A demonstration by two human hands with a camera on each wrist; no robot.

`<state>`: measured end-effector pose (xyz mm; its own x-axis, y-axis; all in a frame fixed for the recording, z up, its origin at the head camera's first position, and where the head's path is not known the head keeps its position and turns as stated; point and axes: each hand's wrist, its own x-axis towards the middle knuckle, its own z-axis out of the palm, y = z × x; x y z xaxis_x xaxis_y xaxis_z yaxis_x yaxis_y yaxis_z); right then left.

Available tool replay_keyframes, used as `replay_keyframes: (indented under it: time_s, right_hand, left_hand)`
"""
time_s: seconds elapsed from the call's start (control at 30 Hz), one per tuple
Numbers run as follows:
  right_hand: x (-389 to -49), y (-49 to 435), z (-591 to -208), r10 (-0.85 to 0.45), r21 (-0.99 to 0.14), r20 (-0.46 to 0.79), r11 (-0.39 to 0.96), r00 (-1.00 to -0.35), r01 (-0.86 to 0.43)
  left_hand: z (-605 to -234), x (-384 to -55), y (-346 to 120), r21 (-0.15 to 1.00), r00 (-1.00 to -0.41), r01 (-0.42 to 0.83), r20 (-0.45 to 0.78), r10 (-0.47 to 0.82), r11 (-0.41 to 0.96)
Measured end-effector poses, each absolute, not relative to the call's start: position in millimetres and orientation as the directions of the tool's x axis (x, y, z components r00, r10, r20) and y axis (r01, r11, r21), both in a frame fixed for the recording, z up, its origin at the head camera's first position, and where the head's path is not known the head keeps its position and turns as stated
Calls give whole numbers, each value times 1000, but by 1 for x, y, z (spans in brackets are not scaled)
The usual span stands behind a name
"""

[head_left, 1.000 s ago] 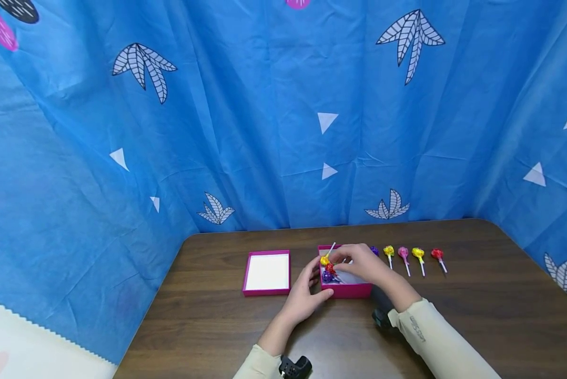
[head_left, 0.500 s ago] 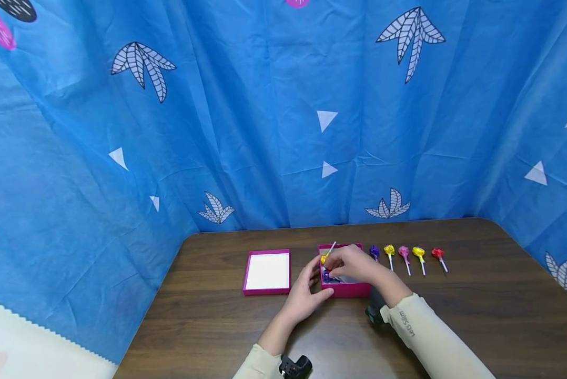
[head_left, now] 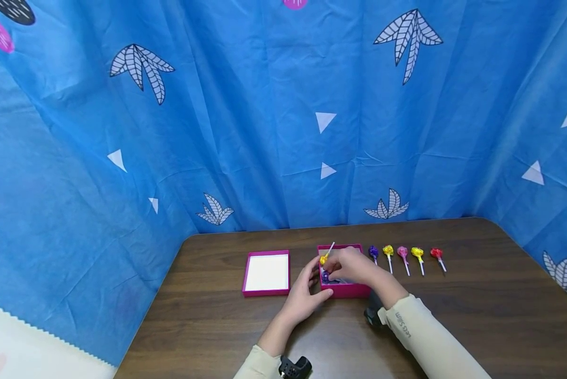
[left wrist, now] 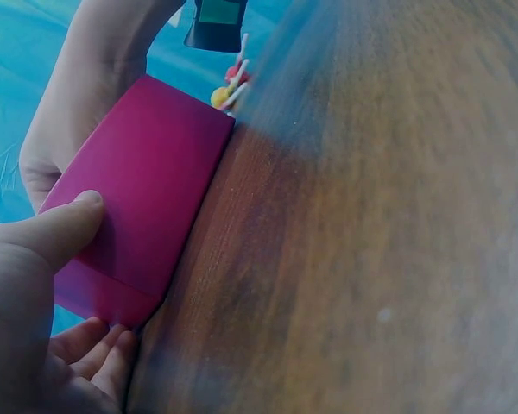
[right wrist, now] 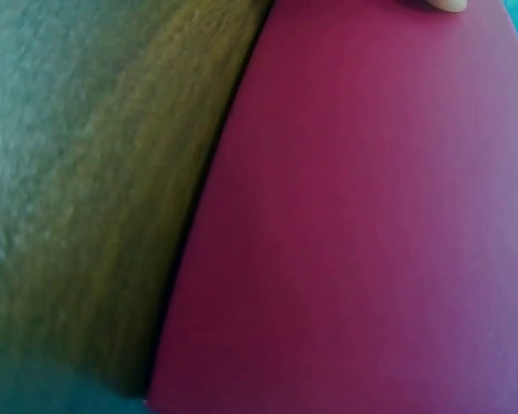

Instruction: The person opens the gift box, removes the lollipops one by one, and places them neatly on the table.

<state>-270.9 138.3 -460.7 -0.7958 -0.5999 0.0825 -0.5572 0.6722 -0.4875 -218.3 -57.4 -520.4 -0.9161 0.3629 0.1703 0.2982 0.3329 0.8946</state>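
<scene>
Five round-headed lollipops point(head_left: 402, 251) beside smooth-sided box point(head_left: 347, 290)

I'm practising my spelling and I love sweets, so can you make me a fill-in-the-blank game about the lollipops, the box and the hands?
1. The left hand holds the outside of the pink box, while the ____ hand reaches inside.
2. The row beside the pink box has ____ lollipops.
3. In that row, the pink lollipop lies between two ____ ones.
4. The end lollipop, farthest from the pink box, is ____.

Missing words: right; five; yellow; red.
</scene>
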Motion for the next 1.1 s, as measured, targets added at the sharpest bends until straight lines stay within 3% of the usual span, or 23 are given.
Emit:
replay_keyframes:
  time_s: [0.23, 0.53, 0.8, 1.1]
  right_hand:
    - [-269, 135, -461, -611, -402, 80, 703, -787, -587]
    - [-270, 131, -461, -587, -395, 49, 732, -808, -555]
    - [-269, 135, -462, -627, -401, 102, 685, -773, -608]
    - [-269, 136, -463, -609, -414, 106, 692, -786, -592]
  left_hand:
    - [-520, -216, -58, 896, -918, 288, 159, 363, 337]
    - [-519, -218, -59, 894, -918, 297, 171, 357, 335]
    - [-520, -218, -57, 893, -919, 296, 170, 355, 338]
    - [-519, -218, -57, 895, -921, 286, 159, 355, 342]
